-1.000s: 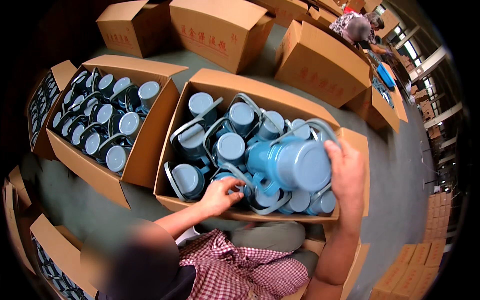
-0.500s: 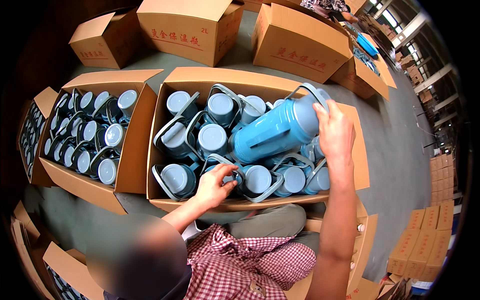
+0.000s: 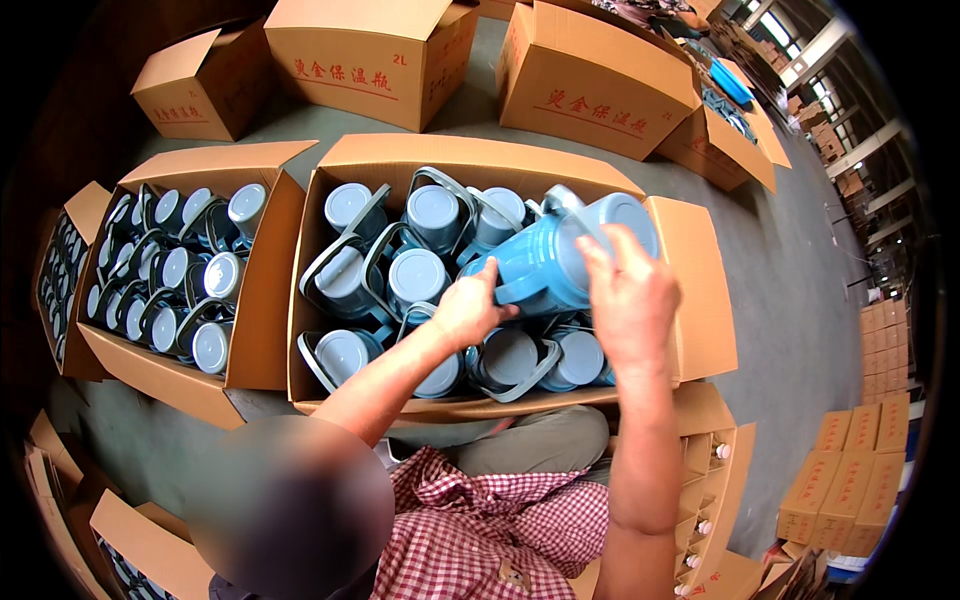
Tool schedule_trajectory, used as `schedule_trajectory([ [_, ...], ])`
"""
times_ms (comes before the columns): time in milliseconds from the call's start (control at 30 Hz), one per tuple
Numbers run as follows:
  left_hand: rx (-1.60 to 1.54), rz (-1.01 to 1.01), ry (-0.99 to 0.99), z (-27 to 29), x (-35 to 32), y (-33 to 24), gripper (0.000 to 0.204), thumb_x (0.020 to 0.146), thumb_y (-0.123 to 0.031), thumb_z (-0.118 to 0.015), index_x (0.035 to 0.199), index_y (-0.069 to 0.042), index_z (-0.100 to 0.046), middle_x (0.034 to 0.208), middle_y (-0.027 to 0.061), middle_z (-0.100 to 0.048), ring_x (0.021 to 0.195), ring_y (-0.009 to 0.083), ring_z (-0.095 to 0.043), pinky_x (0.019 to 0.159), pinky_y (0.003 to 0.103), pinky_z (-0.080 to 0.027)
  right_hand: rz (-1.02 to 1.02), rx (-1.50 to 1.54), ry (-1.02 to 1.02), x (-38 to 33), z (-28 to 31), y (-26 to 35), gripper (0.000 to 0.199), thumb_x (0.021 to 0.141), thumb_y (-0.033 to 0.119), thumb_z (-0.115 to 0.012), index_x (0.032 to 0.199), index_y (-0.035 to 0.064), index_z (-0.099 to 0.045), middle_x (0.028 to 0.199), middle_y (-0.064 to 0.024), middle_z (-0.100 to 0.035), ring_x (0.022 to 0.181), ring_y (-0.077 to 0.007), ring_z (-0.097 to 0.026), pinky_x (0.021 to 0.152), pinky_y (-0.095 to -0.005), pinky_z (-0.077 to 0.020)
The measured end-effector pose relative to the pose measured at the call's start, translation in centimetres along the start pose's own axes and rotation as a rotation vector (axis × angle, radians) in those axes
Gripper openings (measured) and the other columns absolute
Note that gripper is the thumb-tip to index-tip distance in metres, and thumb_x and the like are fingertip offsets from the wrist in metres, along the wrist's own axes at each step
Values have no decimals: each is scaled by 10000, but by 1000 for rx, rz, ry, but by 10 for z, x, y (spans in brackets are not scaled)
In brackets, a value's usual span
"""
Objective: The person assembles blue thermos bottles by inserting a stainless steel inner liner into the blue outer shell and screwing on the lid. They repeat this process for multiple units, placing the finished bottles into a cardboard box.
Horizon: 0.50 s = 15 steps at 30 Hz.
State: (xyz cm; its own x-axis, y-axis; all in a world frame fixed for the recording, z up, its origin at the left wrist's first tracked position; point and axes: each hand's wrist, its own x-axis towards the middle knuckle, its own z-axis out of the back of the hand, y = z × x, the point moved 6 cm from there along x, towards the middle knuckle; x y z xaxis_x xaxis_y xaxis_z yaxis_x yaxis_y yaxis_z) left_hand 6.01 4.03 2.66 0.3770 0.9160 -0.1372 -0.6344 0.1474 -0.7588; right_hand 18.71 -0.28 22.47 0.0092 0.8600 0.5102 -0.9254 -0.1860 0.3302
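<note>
Grey warehouse floor spreads around the open cardboard carton point(image 3: 690, 290) at frame centre, nearly full of grey-lidded flasks, where I see my left hand point(image 3: 465, 312) and right hand point(image 3: 628, 300) both gripping a blue plastic thermos flask point(image 3: 545, 262), tilted above the packed ones, not yet seated.

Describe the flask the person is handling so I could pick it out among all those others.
Find the big open cardboard box in the middle, packed with blue flasks standing upright. The one you want is the light blue flask lying tilted above the rest, with the left hand on its handle side and the right hand at its round end.
</note>
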Motion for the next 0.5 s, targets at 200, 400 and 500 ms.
schedule_trajectory([
  [200, 188, 88, 223, -3, -6, 48, 708, 674, -305, -785, 1252, 5, -520, 1018, 243, -649, 985, 374, -618, 858, 439, -479, 111, -10, 298, -36, -100, 8, 187, 844, 270, -649, 904, 95, -620, 662, -113, -650, 633, -305, -651, 633, -437, -481],
  [400, 257, -201, 215, 28, -46, 50, 534, 578, -196, -780, 1087, -100, -650, 967, 129, -643, 909, 322, -621, 775, 403, -505, -152, 227, 641, -94, -193, -30, 273, 882, 199, -584, 1121, 73, -617, 854, -190, -675, 842, -379, -648, 752, -481, -487],
  [500, 321, -346, 81, 21, -68, 70, 269, 593, -143, -749, 839, -75, -667, 858, 101, -616, 810, 287, -620, 675, 391, -508, -201, 254, 755, -129, -223, -23, 366, 901, 158, -527, 1259, 92, -556, 911, -204, -670, 884, -396, -641, 813, -489, -497],
])
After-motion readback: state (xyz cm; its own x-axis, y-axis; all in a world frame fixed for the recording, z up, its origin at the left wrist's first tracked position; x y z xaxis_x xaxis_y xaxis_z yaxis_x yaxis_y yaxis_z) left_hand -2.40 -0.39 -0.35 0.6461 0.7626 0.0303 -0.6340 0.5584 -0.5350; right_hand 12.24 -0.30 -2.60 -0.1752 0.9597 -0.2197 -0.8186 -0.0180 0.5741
